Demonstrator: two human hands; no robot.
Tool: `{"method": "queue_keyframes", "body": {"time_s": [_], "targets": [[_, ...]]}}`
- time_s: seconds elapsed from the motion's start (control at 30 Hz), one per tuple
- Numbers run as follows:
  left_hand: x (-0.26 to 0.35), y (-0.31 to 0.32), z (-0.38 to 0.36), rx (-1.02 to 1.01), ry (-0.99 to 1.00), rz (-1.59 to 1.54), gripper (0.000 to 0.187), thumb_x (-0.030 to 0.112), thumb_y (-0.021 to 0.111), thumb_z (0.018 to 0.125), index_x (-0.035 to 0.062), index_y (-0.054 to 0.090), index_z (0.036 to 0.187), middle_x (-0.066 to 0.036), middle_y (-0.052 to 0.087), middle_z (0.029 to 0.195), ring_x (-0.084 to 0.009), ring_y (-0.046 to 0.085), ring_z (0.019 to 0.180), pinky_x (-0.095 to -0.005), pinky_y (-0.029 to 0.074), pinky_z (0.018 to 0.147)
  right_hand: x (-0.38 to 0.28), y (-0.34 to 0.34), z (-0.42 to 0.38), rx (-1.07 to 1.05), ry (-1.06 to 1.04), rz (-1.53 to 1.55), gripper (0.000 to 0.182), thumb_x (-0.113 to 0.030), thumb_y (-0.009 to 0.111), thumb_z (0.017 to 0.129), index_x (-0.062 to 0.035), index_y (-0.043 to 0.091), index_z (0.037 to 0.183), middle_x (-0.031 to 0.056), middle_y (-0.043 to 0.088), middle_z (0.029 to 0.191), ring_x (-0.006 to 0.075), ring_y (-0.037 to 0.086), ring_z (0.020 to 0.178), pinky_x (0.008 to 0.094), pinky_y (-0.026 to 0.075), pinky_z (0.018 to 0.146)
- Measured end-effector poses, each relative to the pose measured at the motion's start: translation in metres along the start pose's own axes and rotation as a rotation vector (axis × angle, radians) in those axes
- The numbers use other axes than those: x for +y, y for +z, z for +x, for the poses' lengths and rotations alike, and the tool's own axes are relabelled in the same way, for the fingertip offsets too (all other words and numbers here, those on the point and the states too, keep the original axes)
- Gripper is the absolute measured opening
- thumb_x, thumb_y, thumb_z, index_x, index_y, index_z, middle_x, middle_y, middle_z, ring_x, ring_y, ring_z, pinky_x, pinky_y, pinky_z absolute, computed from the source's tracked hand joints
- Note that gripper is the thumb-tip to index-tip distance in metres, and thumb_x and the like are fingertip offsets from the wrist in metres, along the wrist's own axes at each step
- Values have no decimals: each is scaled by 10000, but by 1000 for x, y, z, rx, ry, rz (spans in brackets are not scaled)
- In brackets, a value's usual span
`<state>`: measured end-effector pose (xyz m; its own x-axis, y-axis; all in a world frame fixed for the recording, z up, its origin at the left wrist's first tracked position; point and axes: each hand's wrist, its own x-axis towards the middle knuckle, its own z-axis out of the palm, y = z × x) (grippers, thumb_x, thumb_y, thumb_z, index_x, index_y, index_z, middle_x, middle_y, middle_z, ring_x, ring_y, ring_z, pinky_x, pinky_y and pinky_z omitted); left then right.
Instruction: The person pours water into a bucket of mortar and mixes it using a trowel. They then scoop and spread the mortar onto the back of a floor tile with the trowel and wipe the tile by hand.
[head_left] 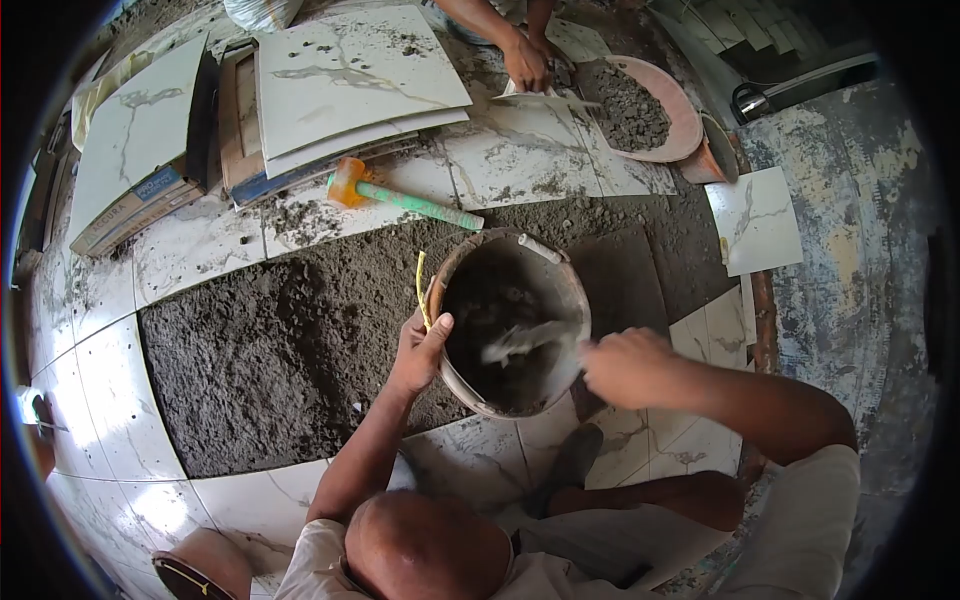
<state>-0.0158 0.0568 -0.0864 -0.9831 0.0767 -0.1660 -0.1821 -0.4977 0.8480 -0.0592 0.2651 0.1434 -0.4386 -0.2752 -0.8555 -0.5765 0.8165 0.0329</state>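
My left hand (420, 352) is closed around the left rim of a round bucket (465, 385), thumb over the edge. Dark wet mix (490, 290) lies inside the bucket. At the opposite rim, my right hand (628, 368) makes a fist around what looks like a trowel (525, 342); its pale blade is smeared by motion inside the bucket, and its handle is hidden in the fist. A yellow cord (422, 285) sticks up beside my left hand. Below the bucket is a bed of grey mortar (250, 370), with a dark slab (620, 280) to the right.
A mallet (347, 184) with an orange head and green handle lies beyond the mortar. Marble-patterned tiles (360, 75) are stacked at the back left. Another person's hand (527, 65) works near a pan of mortar (680, 110). A loose tile (758, 222) lies at the right.
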Motion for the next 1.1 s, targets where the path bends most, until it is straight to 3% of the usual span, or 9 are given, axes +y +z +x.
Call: {"method": "queue_keyframes", "body": {"time_s": [0.07, 0.27, 0.4, 0.5, 0.6, 0.67, 0.77, 0.97, 1.1], "targets": [[2, 1, -1, -11, -24, -9, 519, 266, 557, 954, -12, 412, 1368, 15, 537, 1123, -61, 448, 990, -237, 352, 901, 23, -2, -2, 71, 203, 60, 282, -168, 502, 845, 10, 551, 1058, 234, 655, 851, 402, 659, 828, 484, 539, 720], [5, 15, 3, -57, 8, -26, 519, 137, 566, 912, -20, 399, 1378, -45, 539, 1257, -107, 472, 1139, -281, 346, 994, 39, 7, 115, 129, -93, 49, 209, -121, 541, 810, 24, 690, 834, 244, 661, 868, 390, 660, 847, 463, 543, 736], [-2, 11, 7, -19, -54, -55, 489, 101, 561, 892, -14, 436, 1351, -46, 578, 1198, -107, 509, 1096, -266, 387, 957, -23, 64, 126, 457, 71, 20, 210, -93, 521, 818, 16, 689, 882, 183, 671, 845, 308, 685, 763, 409, 561, 665], [5, 17, 10, 38, -35, -61, 523, 96, 556, 891, -16, 402, 1378, -42, 553, 1219, -102, 498, 1090, -248, 376, 940, -41, 92, 87, 436, 209, 29, 380, -87, 474, 845, 164, 516, 1127, 188, 675, 863, 271, 693, 732, 370, 560, 558], [-3, 11, 8, 31, -22, -140, 539, 107, 559, 896, -21, 389, 1391, -43, 523, 1261, -100, 478, 1104, -234, 354, 942, -46, 90, 33, 269, 57, -73, 391, -122, 475, 851, 156, 515, 1124, 222, 668, 811, 295, 692, 683, 405, 560, 583], [-7, 10, 6, 59, 47, -14, 508, 117, 562, 901, -13, 418, 1371, 6, 559, 1112, -62, 484, 969, -214, 374, 860, -20, 58, 18, 75, -24, 165, 338, -102, 458, 854, 96, 531, 1117, 234, 657, 810, 366, 674, 759, 441, 549, 638], [-15, 0, 1, 39, -40, -116, 462, 122, 568, 905, -5, 456, 1336, 65, 523, 932, -24, 425, 820, -190, 356, 748, 12, 39, 4, 55, 168, 297, 319, -247, 502, 830, -4, 581, 1020, 250, 653, 870, 429, 632, 866, 493, 501, 774], [5, 11, -5, 120, -57, -116, 367, 130, 589, 899, 21, 515, 1242, 91, 472, 855, -13, 394, 765, -195, 345, 692, 46, 85, 80, -353, 252, 1039, 249, -201, 540, 838, 40, 585, 796, 172, 606, 674, 276, 609, 575, 411, 517, 609], [-23, -17, -13, 119, -136, -65, 326, 153, 575, 904, 40, 541, 1208, 78, 488, 880, -14, 415, 801, -224, 367, 695, 10, 84, 102, -479, 233, 1226, 205, -149, 556, 833, 28, 559, 731, 107, 548, 615, 216, 557, 548, 379, 493, 536]]}}
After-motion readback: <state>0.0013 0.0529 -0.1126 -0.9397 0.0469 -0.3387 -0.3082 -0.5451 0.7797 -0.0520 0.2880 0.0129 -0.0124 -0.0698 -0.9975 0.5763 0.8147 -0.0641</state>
